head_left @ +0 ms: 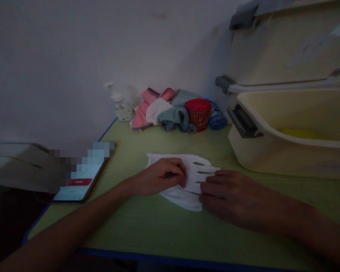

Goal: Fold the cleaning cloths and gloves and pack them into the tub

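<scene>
A white fabric glove [191, 164] lies flat on the table, its cuff to the left and its fingers to the right. My left hand [166, 175] rests on the glove's palm with fingers curled and thumb close to them, gripping the cloth. From the right, my right hand [232, 196] lies low over the glove's finger ends. Its fingers are stretched out and touch the fabric, covering some of the glove's tips. The right thumb is hidden.
On the green table [147, 226], a phone [78, 185] lies at left. At the back are a pump bottle [122, 107], crumpled cloths [155, 109], a red tub [198, 115] and a blue bottle [217, 120]. An open cream bin [272, 155] stands right, something yellow [303, 133] inside.
</scene>
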A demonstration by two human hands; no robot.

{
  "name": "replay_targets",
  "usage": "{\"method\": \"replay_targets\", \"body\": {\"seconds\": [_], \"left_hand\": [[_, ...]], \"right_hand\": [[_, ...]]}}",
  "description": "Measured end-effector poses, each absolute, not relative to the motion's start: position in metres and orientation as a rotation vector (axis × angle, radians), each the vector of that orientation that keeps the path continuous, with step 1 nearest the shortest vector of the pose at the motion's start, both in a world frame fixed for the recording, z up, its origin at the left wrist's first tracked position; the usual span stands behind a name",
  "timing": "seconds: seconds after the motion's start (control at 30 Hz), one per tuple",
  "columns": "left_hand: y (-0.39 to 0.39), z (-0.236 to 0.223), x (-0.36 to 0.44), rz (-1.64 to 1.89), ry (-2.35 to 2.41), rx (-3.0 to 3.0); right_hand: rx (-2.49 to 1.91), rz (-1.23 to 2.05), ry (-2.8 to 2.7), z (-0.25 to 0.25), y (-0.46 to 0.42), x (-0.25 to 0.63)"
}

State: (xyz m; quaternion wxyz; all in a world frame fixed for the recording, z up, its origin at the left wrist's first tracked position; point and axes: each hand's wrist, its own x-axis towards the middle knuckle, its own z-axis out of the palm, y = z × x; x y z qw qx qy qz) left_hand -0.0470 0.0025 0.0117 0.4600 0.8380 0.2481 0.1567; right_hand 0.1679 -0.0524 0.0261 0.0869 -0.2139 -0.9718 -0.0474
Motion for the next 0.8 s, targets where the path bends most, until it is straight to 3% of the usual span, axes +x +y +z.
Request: {"method": "replay_targets", "body": {"seconds": [0.8], "left_hand": [[0.0066,0.0129,-0.0508,0.511,0.609,2.141]], "right_hand": [[-0.503,0.004,-2.618,0.0237,-0.0526,0.1658]]}}
